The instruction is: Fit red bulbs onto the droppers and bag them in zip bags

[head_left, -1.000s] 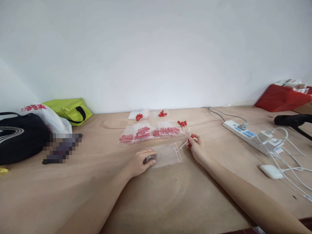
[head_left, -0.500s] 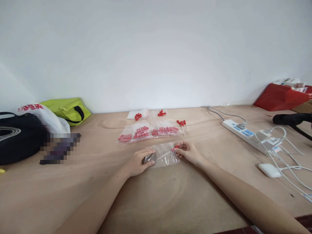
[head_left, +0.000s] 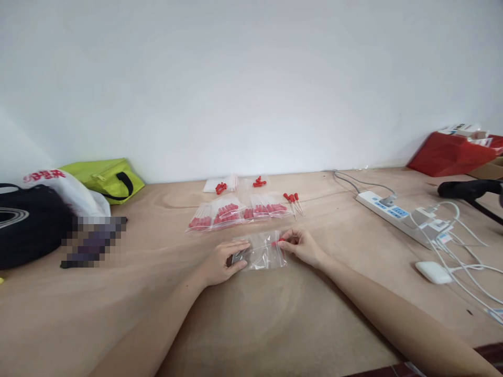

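My left hand (head_left: 228,262) grips the left end of a clear zip bag (head_left: 259,257), thumb below and fingers on top. At the bag's right end, my right hand (head_left: 299,247) pinches the red bulb of a dropper (head_left: 276,243). The dropper's thin clear stem points left, inside the bag. Three loose droppers (head_left: 292,198) with red bulbs lie just behind my right hand. Filled zip bags of red-bulbed droppers (head_left: 230,212) overlap in a row behind the bag I hold.
Small red bulbs (head_left: 221,188) lie on bags near the wall, with a second pile (head_left: 259,181) beside them. A white power strip (head_left: 383,207) with cables and a white charger (head_left: 434,272) is on the right. Dark, white and lime-green bags (head_left: 113,180) stand left.
My right hand has shifted slightly left, and the dropper has slid further into the clear bag. My left hand keeps its hold on the bag's left end.
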`<state>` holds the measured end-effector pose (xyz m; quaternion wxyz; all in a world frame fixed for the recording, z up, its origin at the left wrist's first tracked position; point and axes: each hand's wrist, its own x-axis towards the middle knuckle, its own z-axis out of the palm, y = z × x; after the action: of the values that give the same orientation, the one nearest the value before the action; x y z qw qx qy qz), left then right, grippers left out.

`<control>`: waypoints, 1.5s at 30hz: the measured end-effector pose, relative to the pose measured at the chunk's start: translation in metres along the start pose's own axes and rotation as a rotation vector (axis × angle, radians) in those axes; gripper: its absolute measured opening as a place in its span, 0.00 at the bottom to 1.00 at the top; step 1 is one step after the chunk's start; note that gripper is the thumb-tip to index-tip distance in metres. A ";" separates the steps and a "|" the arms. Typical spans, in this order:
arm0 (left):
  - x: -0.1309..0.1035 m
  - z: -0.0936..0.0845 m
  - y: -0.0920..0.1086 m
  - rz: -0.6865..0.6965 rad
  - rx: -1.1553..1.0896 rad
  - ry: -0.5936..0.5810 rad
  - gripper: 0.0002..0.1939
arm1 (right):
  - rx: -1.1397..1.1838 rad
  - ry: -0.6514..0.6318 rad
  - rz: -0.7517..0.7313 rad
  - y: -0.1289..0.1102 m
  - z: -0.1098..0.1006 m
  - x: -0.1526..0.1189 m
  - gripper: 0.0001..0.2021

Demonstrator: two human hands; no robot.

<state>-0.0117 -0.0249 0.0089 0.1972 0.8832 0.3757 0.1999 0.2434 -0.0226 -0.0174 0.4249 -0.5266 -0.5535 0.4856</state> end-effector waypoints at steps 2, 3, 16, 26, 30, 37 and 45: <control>0.000 0.001 0.000 -0.010 0.006 0.008 0.20 | -0.059 -0.037 -0.042 0.001 0.002 0.000 0.16; 0.000 0.002 0.001 -0.013 0.009 0.010 0.20 | -0.074 -0.057 -0.056 0.001 0.003 -0.001 0.16; 0.000 0.003 -0.001 -0.026 -0.038 0.008 0.17 | -0.069 -0.227 -0.062 -0.001 0.001 0.000 0.13; -0.001 0.005 -0.004 -0.028 -0.083 0.031 0.14 | -0.455 0.381 -0.089 -0.007 -0.039 0.056 0.05; -0.001 0.004 -0.003 -0.026 -0.078 0.016 0.15 | -0.669 0.535 0.002 -0.016 -0.048 0.098 0.09; -0.002 0.003 -0.004 -0.012 -0.081 0.001 0.15 | -0.701 0.513 0.068 -0.024 -0.038 0.121 0.12; -0.002 0.002 -0.002 -0.012 -0.093 0.017 0.15 | -0.343 0.449 -0.024 -0.030 -0.068 0.078 0.19</control>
<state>-0.0127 -0.0255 0.0056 0.2359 0.8691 0.3729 0.2236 0.2984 0.0619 0.0199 0.4475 -0.6786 -0.5257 0.2509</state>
